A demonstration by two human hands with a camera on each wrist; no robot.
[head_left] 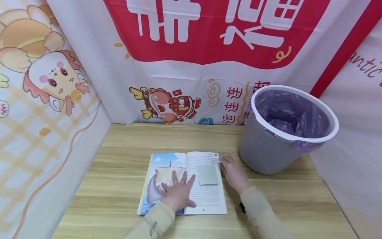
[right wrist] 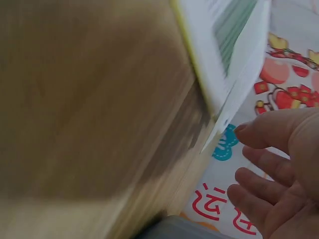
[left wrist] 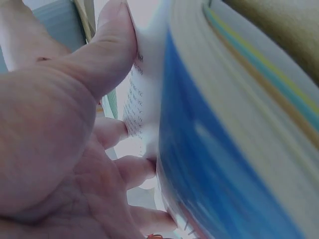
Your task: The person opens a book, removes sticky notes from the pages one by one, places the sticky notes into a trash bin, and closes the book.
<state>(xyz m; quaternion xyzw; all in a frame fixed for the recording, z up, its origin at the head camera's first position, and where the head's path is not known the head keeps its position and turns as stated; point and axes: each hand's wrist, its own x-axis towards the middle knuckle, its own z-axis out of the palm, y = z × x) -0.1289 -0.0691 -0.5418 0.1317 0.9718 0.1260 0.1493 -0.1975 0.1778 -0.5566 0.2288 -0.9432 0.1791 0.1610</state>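
Observation:
An open book [head_left: 206,202] lies on the wooden table, its left page [head_left: 152,162] showing a sailing ship and its right page covered in print. My left hand [head_left: 178,192] rests on it with spread fingers, across the middle fold. In the left wrist view, the thumb [left wrist: 112,47] lies over the printed page. A pale green square paper [head_left: 208,175] is on the right page, with a small pale flap [head_left: 215,161] above it. My right hand [head_left: 234,174] is at the book's upper right edge. The right wrist view shows its thumb and fingers [right wrist: 256,184] apart, beside a page corner.
A grey bin [head_left: 265,149] with a purple liner stands on the table at the back right. Printed cloth [head_left: 179,79] hangs behind and along both sides of the wooden table [head_left: 119,142]. Something small and black [head_left: 242,208] is by the right sleeve.

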